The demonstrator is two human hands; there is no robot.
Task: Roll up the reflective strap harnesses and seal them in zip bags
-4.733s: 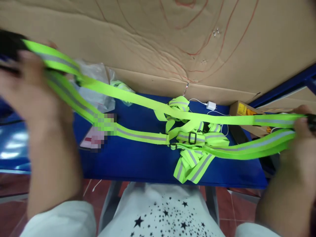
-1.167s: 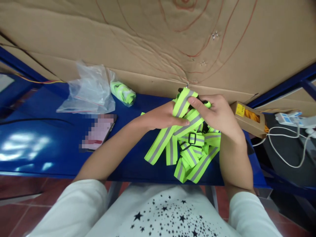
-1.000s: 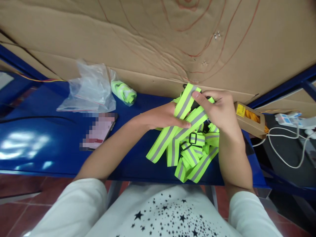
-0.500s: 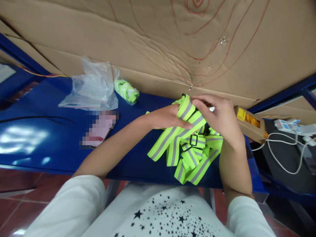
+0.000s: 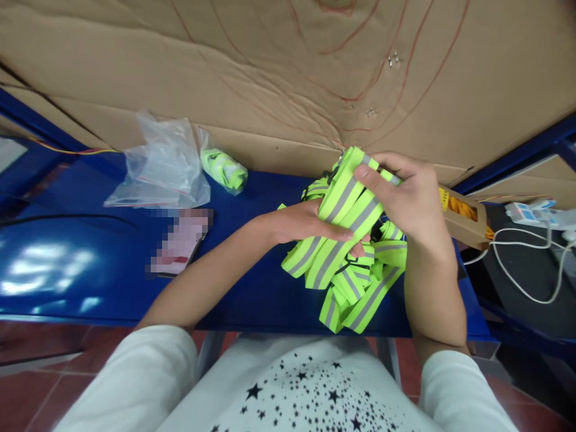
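A neon-yellow reflective strap harness (image 5: 346, 264) with grey stripes lies bunched on the blue table (image 5: 90, 258). My left hand (image 5: 306, 221) pinches a folded bundle of its straps from below and the left. My right hand (image 5: 407, 195) grips the top of the same bundle, fingers curled over the folded end. Loose strap loops hang beneath both hands toward the table's near edge.
A rolled yellow strap (image 5: 224, 169) sits beside an empty clear plastic bag (image 5: 162, 165) at the back left. A phone (image 5: 180, 246) lies left of my forearm. A small cardboard box (image 5: 465, 216) and white cables (image 5: 522, 264) are on the right. A cardboard wall (image 5: 270, 78) stands behind.
The straps were stretched wide between both hands, then gathered at the centre. In the last second the folded bundle has been lifted slightly and its hanging ends have shortened.
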